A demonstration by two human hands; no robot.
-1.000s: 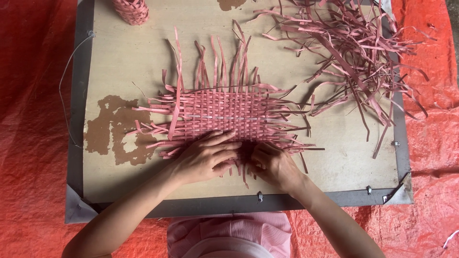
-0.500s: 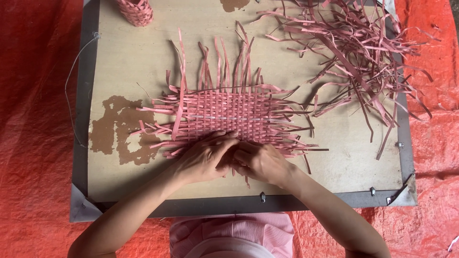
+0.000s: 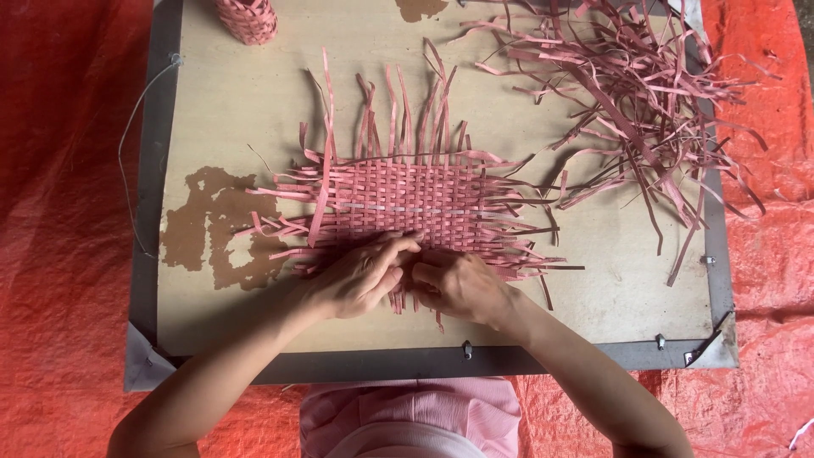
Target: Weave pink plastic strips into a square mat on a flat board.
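a pink woven mat point(image 3: 407, 199) lies flat near the middle of a tan board point(image 3: 246, 102), its loose strip ends sticking out on every side, the longest ones pointing away from the person; both hands rest on the near edge of the mat, close together, fingertips almost meeting; the left hand point(image 3: 356, 278) lies palm down with its fingers curled and pressed onto the woven edge, pinching at strips there, though exactly which strip it has cannot be told; the right hand point(image 3: 458, 284) sits just beside it, fingers bent inward and drawn together on the strip ends at the same edge, the grip itself hidden under the knuckles; a few short strip ends poke out below and between the two hands; a big loose pile of pink strips point(image 3: 627, 93) is spread over the far right part of the board, well apart from the hands, some strips trailing over the board's metal frame point(image 3: 153, 212); a small pink woven basket point(image 3: 246, 17) stands at the far left edge, partly cut off by the picture; a brown patch point(image 3: 208, 225) where the board's surface has peeled shows left of the mat; a thin wire point(image 3: 127, 170) loops along the left frame; the board sits on an orange-red tarp point(image 3: 59, 212); the person's pink clothing point(image 3: 411, 420) shows at the bottom.
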